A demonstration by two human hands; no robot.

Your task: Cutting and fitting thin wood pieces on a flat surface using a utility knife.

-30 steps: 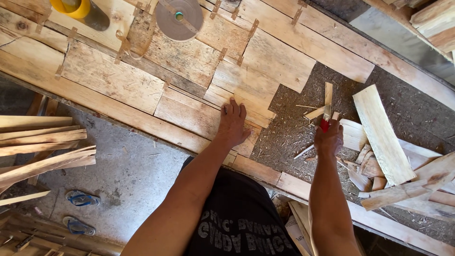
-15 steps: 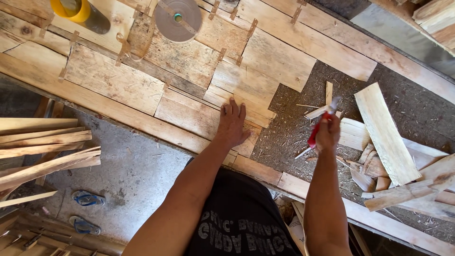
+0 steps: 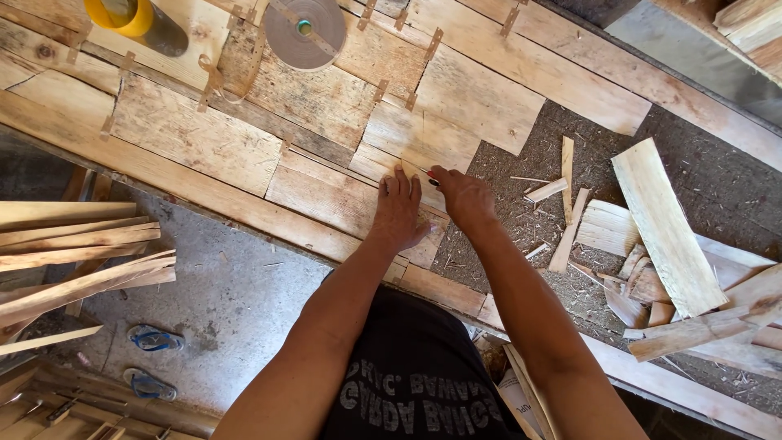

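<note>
Rough matt wood planks (image 3: pixel 195 143); glossy yellow plastic tape roll (image 3: pixel 122 15).

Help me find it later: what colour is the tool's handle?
Red, in the right hand, head view: tool.

- The worktop (image 3: pixel 717 187) is a dark, sawdust-strewn board, edged by a long wooden rail along the near side.
- Flat pale wood pieces (image 3: pixel 326 155) lie fitted together over its left part, joined by small tape strips.
- A tape roll (image 3: pixel 305 33) and a yellow-topped can (image 3: pixel 134 20) sit on those pieces.
- Loose offcuts (image 3: pixel 660 236) and thin slivers lie on the bare right part.
- The left hand (image 3: pixel 397 213) rests flat on one fitted piece.
</note>
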